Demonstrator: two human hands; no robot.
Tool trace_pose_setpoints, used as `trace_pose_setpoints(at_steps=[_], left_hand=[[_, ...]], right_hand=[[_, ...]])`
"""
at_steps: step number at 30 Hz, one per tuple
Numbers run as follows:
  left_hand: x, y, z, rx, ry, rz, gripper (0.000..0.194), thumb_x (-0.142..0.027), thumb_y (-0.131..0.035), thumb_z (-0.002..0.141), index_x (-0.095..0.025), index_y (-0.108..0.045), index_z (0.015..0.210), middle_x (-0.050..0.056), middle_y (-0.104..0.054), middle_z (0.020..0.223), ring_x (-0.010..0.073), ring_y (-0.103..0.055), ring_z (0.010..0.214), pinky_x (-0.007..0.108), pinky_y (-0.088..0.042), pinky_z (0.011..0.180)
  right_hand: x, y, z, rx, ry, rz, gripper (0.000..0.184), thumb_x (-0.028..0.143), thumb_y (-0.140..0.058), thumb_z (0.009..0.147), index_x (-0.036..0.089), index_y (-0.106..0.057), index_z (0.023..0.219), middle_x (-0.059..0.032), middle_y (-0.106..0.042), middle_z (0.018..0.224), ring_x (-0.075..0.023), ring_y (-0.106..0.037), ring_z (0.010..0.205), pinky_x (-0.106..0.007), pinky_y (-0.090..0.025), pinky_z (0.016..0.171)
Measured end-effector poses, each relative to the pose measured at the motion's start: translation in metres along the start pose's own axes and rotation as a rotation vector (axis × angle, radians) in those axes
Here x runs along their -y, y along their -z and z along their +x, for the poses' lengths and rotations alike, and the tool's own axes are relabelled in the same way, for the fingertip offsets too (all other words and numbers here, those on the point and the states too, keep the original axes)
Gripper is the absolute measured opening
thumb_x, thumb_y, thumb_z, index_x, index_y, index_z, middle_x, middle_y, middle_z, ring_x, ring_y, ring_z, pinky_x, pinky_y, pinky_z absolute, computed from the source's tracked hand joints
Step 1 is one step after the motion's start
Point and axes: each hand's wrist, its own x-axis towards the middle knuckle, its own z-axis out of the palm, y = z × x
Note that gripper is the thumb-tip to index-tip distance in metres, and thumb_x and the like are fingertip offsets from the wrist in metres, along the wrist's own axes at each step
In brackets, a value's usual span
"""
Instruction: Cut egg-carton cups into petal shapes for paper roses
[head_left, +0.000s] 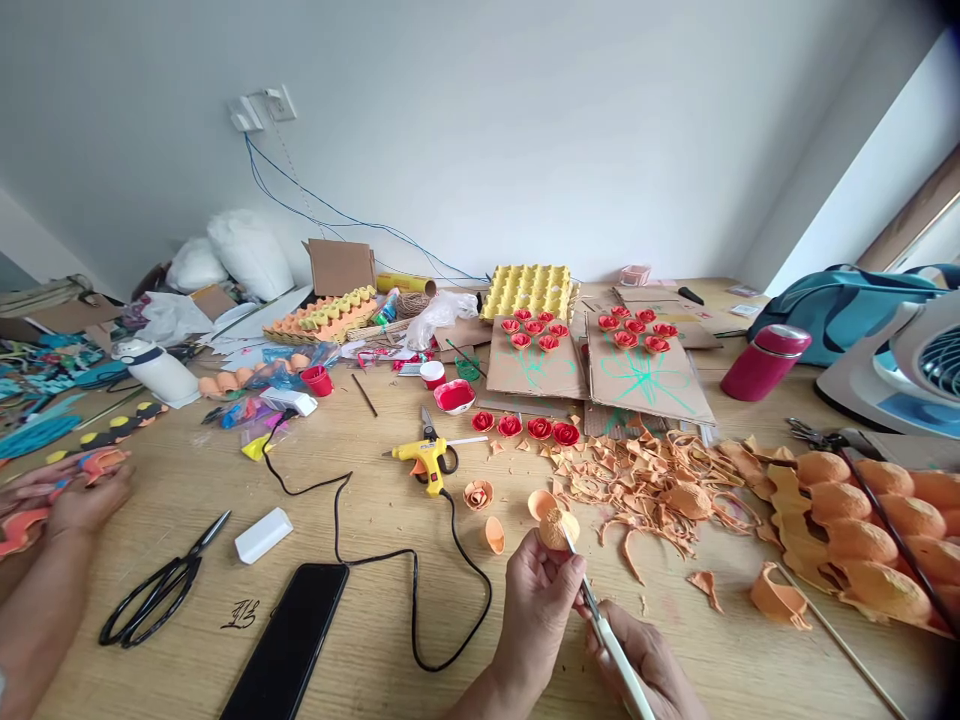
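My left hand (536, 590) pinches an orange egg-carton cup (553, 530) just above the table. In my right hand (641, 660) is a white-handled cutting tool (619, 660); its narrow metal blade touches the cup. Whether it is scissors or a knife I cannot tell. Right behind the held cup is another cut cup (540, 503). An orange petal-like piece (493, 536) and a small unpainted carton rose (478, 494) lie to the left. Farther back, several red roses (539, 428) form a row beside a heap of orange scraps (637, 480).
A yellow glue gun (427, 462) trails a black cord. Black scissors (165, 585) and a phone (289, 640) lie left. At far left, another person's hands (82, 500) hold painted carton. Egg cartons (862, 530), a red flask (765, 362) and a fan (900, 370) stand right; cardboard sheets (645, 385) behind.
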Motion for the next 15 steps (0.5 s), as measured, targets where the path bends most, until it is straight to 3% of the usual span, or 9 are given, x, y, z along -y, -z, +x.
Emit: trace_pose_setpoints(at_steps=[15], left_hand=[[0.0032, -0.0020, 0.0013, -0.018, -0.040, 0.025, 0.048, -0.053, -0.082, 0.063, -0.017, -0.052, 0.072, -0.007, -0.051, 0.054, 0.0055, -0.045, 0.039, 0.018, -0.043, 0.037]], right_hand=[[0.0001, -0.0037, -0.0017, -0.018, -0.009, -0.008, 0.048, 0.065, -0.044, 0.090, 0.022, -0.045, 0.070, 0.0028, -0.044, 0.062, -0.0132, -0.037, 0.057, -0.025, -0.034, 0.054]])
